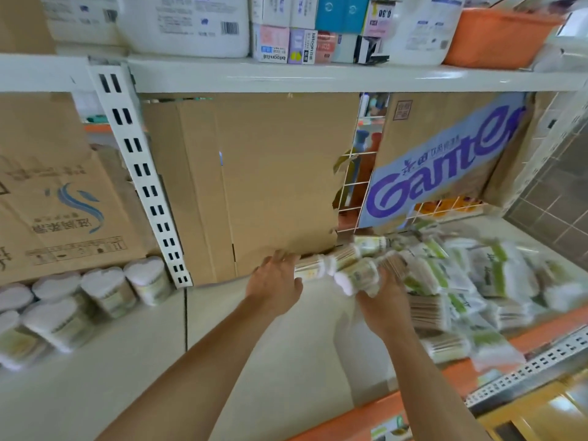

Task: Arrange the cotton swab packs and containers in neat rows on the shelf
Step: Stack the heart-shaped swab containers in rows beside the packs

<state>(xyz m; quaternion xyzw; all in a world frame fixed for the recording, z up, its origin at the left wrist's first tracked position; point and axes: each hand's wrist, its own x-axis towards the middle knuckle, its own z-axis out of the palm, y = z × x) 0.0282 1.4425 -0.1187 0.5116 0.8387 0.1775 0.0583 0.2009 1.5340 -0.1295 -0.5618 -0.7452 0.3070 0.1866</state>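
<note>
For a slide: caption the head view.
Right hand grips cotton swab packs, left hand reaches alongside; round containers sit left on the shelf.

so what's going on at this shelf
A person is sorting cotton swabs on the shelf. The right hand grips a swab pack beside the loose pile on the right; the left hand is on a second pack by the cardboard box, grip blurred. Round containers stand grouped at left.

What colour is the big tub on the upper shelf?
Orange tub, clearest in the head view.
</note>
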